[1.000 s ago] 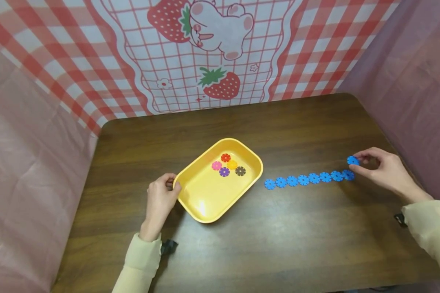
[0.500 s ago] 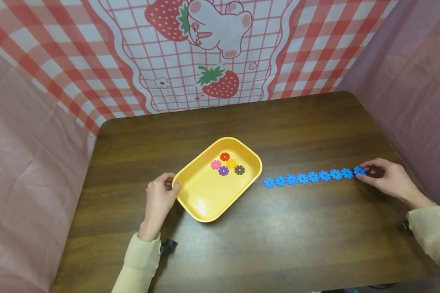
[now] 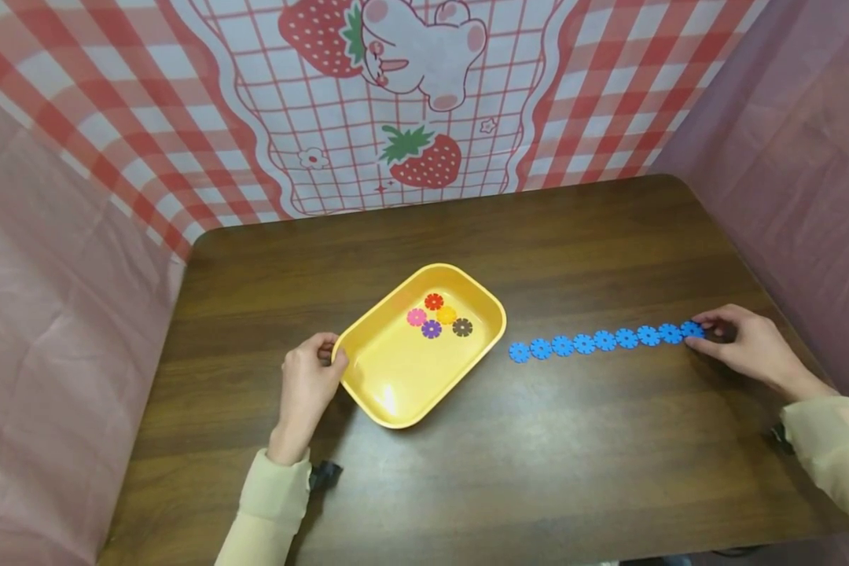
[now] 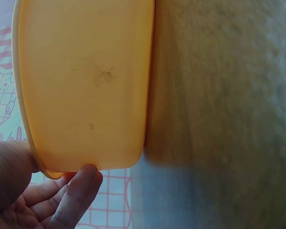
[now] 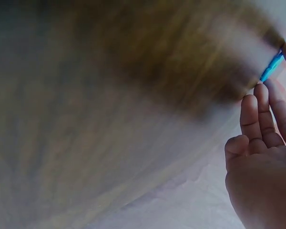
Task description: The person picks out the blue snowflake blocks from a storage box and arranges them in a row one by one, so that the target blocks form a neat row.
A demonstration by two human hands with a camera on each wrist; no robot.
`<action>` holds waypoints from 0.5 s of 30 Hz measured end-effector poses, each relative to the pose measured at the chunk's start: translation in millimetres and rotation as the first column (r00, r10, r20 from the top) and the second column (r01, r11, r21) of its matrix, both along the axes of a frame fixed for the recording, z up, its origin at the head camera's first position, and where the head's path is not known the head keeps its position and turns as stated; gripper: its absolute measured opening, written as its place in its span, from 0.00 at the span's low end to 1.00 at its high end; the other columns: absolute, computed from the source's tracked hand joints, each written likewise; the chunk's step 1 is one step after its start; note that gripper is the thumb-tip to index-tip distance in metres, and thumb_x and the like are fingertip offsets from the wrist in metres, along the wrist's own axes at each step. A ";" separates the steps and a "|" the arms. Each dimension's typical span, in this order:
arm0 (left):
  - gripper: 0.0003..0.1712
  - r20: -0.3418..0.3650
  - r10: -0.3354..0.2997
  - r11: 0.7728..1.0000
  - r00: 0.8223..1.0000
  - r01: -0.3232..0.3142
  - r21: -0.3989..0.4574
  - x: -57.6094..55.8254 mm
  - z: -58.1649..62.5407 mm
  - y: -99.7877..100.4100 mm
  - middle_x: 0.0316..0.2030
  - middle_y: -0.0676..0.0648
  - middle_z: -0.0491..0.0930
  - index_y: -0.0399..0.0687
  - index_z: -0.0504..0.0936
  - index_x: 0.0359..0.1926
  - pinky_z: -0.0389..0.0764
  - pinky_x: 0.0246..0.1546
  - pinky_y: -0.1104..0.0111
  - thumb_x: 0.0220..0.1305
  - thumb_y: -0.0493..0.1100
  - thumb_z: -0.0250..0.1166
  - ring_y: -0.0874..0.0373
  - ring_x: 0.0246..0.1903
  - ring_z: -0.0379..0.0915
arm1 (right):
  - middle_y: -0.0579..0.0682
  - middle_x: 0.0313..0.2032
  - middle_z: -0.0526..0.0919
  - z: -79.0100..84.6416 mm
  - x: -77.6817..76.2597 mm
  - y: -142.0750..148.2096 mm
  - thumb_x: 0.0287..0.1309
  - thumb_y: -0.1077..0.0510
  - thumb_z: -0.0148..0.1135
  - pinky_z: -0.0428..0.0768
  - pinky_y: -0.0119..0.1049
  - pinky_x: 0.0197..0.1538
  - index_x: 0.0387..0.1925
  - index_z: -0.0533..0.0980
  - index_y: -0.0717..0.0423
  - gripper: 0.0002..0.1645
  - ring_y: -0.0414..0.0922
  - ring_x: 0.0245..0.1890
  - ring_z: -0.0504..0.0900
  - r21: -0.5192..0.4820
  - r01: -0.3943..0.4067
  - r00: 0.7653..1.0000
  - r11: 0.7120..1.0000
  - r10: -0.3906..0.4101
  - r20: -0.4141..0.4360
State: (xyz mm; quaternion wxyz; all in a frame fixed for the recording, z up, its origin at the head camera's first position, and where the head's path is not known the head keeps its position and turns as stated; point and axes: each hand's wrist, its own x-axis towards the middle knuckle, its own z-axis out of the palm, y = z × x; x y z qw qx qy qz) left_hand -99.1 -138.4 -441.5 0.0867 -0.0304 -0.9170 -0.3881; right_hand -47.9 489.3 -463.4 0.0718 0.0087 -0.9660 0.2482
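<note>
My left hand (image 3: pixel 307 381) grips the left corner of a yellow plastic tray (image 3: pixel 392 389), thumb over the rim. The left wrist view has the tray's outer wall (image 4: pixel 86 95) upright, fingers bent against its end. At the table's right, my right hand (image 3: pixel 757 350) pinches a blue slotted disc (image 3: pixel 692 329) between thumb and fingertips. That disc lies at the right end of a straight row of blue slotted discs (image 3: pixel 583 343), in line with its neighbour. From the right wrist, the blue row (image 5: pixel 274 64) shows edge-on, close to the fingertips.
Inside the tray lie several loose slotted discs: red (image 3: pixel 434 302), pink (image 3: pixel 416 317), yellow (image 3: pixel 446 315), purple (image 3: pixel 431 329) and dark brown (image 3: pixel 462 328). Beneath everything is a wooden table (image 3: pixel 538 472). A checked strawberry cloth (image 3: pixel 424 161) hangs behind it, pink drapes at both sides.
My right hand has brought the blue disc down from above the row to its right end, where it now continues the line. The left hand and tray have stayed put.
</note>
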 end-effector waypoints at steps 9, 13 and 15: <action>0.10 -0.001 0.003 1.000 1.000 -0.003 0.005 0.2 0.3 0.4 0.33 0.37 0.85 0.32 0.85 0.39 0.82 0.38 0.53 0.57 0.35 0.65 0.47 0.32 0.83 | 0.55 0.33 0.82 0.1 0.1 0.5 0.47 0.58 0.77 0.66 0.21 0.34 0.43 0.82 0.65 0.22 0.25 0.30 0.70 0.009 0.009 1.000 1.000 -0.009 0.003; 0.10 0.002 0.003 1.000 1.000 -0.003 0.006 0.0 -1.2 0.2 0.33 0.37 0.85 0.32 0.85 0.39 0.82 0.38 0.54 0.57 0.35 0.65 0.47 0.32 0.83 | 0.55 0.33 0.81 -0.2 1.0 1.0 0.47 0.59 0.77 0.66 0.23 0.33 0.43 0.82 0.65 0.21 0.25 0.30 0.69 0.020 0.000 1.000 1.000 0.000 -0.002; 0.11 0.002 0.003 1.000 1.000 -0.003 0.006 -0.2 -1.9 0.1 0.33 0.38 0.85 0.32 0.85 0.40 0.82 0.37 0.54 0.57 0.35 0.65 0.47 0.32 0.83 | 0.55 0.32 0.81 -0.2 1.1 1.1 0.47 0.59 0.77 0.66 0.23 0.33 0.43 0.82 0.65 0.21 0.25 0.29 0.69 0.022 0.003 1.000 1.000 -0.003 -0.001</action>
